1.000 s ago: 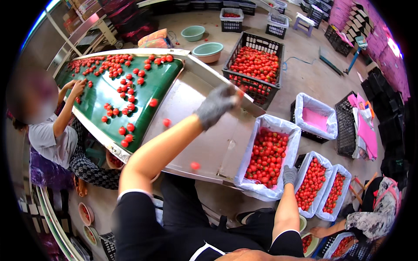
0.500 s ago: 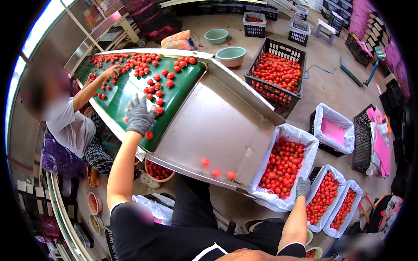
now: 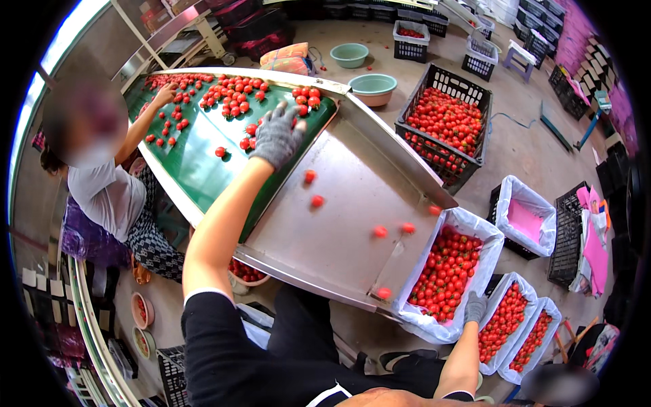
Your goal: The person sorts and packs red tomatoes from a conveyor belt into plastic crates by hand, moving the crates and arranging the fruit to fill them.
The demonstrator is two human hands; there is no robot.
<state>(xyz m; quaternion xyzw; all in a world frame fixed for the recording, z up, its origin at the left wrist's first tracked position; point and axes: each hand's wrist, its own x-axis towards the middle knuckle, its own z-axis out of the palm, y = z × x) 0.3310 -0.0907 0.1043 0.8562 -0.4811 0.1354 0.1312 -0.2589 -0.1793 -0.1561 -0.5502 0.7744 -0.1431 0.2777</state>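
Observation:
My left hand (image 3: 279,137), in a grey glove, is open with fingers spread over the right end of the green conveyor belt (image 3: 183,159). Cherry tomatoes (image 3: 247,132) lie beside and partly under its fingers. Below the belt, several loose tomatoes roll down the metal chute (image 3: 339,203), some blurred. They head toward a white-lined crate (image 3: 489,249) heaped with cherry tomatoes at the chute's lower end. My right hand (image 3: 475,308), also gloved in grey, is closed on this crate's right rim near its front corner; its fingertips are partly hidden.
Across the belt at left, a person (image 3: 112,200) reaches among the tomatoes. A large black crate (image 3: 407,129) of tomatoes stands behind the chute. On the right are two lined tomato crates (image 3: 498,325) and a lined crate with a pink bottom (image 3: 525,220). Green basins (image 3: 373,85) stand farther back.
My left hand has moved right and slightly up across the belt, toward the chute. More tomatoes are now rolling on the chute. My right hand stays at the crate's rim.

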